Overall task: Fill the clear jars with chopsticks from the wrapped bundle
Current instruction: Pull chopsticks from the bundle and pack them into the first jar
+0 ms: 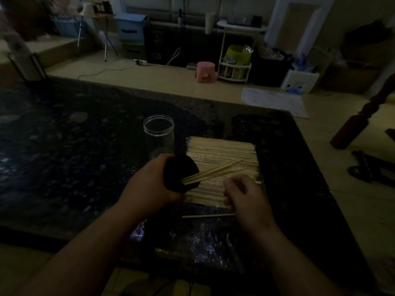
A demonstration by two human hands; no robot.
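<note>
A: Chopsticks (213, 171), a few of them, stuck out of the dark container (181, 167) that you gripped in your left hand (149, 189), fingers wrapped round it, its mouth tipped towards the right.

B: Was that one of your jars? (Too dim for me to say.) The clear jar (158, 129) I could be sure of stood upright on the dark table (64, 135), just beyond that hand and beside the wrapped bundle (222, 150).

A: That bundle lay flat in front of you, its sticks running left to right, and the held ones slanted over it.

B: Your right hand (245, 195) rested at the bundle's near edge with its fingers curled. Whether you had pinched any stick there, I could not tell.

A: One loose chopstick (207, 215) lay on the table just on your side of the bundle, its right end reaching that hand. Crinkled clear wrap (203, 242) lay nearer you.
</note>
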